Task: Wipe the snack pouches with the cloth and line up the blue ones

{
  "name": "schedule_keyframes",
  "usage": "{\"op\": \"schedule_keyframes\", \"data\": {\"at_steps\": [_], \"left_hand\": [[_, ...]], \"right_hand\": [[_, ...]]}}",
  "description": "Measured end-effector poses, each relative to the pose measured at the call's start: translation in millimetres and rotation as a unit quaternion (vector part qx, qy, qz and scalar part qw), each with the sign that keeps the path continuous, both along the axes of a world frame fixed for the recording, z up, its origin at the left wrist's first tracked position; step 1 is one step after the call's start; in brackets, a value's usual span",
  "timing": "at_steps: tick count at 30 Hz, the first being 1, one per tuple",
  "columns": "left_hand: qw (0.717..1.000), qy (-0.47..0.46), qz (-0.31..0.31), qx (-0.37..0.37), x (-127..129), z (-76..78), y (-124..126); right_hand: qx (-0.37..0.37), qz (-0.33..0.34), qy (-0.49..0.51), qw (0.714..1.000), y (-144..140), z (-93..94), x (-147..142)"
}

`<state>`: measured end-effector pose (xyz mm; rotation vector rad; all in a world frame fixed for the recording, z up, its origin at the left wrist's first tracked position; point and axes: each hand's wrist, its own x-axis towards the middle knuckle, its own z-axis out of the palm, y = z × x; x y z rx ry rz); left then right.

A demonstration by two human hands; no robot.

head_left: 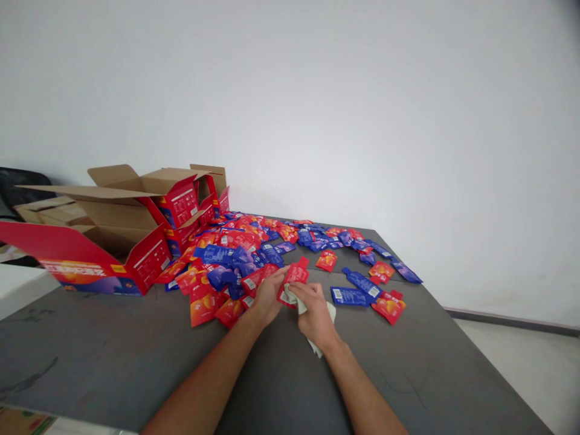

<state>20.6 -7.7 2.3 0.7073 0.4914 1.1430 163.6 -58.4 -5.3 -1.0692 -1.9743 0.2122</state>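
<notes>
Red pouch (294, 279) above grey table (113, 356)

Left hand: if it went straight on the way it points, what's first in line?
The left hand points up-right and already touches the red spouted pouch it holds together with the right hand. Beyond it, probably the small red sachet lying alone on the grey table; depth is unclear.
</notes>
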Motion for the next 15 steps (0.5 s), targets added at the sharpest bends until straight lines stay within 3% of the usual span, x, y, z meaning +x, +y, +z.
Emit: {"op": "schedule_keyframes", "data": {"at_steps": [5,8,11,15], "left_hand": [[1.000,0.010,-0.020,-0.009,9,0.5,-8],[1.000,0.022,-0.012,-0.007,13,-2.1,-10],[1.000,0.014,-0.002,-0.011,14,-2.1,-11],[1.000,-0.004,0.016,0.000,9,1.6,-8]], "right_hand": [[0.034,-0.118,0.033,0.992,7,2.2,16],[0.056,-0.152,0.040,0.986,9,2.2,22],[0.049,-0.132,0.034,0.990,7,1.1,18],[0.017,-0.037,0.001,0.999,-1,2.8,-2]]}}
